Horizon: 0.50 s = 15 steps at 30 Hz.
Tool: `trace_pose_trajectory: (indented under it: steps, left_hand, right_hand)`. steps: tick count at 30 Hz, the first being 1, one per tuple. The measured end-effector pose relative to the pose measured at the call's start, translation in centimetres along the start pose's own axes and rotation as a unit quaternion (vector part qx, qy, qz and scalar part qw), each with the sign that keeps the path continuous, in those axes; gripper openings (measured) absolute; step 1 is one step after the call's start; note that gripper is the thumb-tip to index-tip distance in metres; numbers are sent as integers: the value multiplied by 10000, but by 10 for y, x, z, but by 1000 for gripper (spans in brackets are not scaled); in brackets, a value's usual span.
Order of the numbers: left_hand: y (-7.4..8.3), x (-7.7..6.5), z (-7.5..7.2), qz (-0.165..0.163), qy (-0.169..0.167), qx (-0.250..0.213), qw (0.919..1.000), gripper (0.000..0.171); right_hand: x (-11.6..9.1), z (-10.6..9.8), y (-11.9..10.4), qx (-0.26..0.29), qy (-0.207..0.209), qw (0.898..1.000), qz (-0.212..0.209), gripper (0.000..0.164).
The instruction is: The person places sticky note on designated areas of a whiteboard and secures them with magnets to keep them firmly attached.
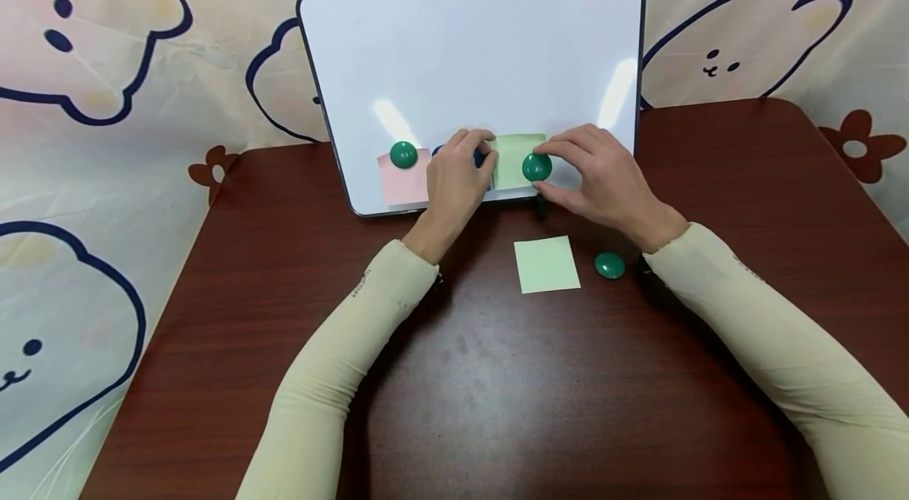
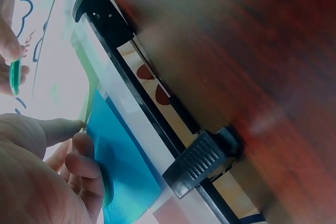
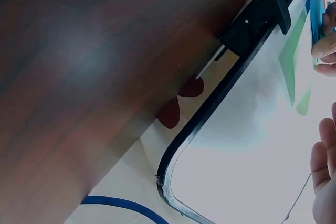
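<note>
My right hand point(image 1: 604, 173) pinches a round green magnet point(image 1: 536, 167) between thumb and fingers, in front of a light green sticky note point(image 1: 507, 161) at the whiteboard's point(image 1: 483, 50) lower edge. The magnet stands a little off the board in the left wrist view. Thumb and index finger of my left hand point(image 1: 458, 177) pinch the note's left upper corner. Beneath that hand is a blue sticky note point(image 2: 121, 156), mostly hidden in the head view, with a green magnet edge point(image 2: 107, 187) showing behind the fingers. A pink sticky note point(image 1: 405, 183) hangs left of it under another green magnet point(image 1: 403, 154).
A second light green note point(image 1: 547, 265) lies on the dark wooden table point(image 1: 469, 405), with a green magnet point(image 1: 609, 265) to its right. Black clamp-like supports point(image 2: 202, 161) hold the board's bottom edge. A cartoon-printed cloth point(image 1: 213, 90) hangs behind.
</note>
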<state>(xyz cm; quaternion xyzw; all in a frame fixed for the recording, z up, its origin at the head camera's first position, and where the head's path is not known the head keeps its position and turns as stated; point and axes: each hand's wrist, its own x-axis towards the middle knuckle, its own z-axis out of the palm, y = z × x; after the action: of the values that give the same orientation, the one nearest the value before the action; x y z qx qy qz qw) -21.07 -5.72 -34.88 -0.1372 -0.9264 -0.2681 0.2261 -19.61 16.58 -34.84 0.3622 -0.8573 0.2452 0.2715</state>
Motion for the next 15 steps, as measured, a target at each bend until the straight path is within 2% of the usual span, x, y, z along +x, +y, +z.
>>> trace_pose_trajectory:
  steps: [15]
  left_hand:
    - [-1, 0, -1, 67, -1, -31, 10000, 19]
  right_hand:
    - [13, 9, 4, 190, -66, 9992, 353, 46]
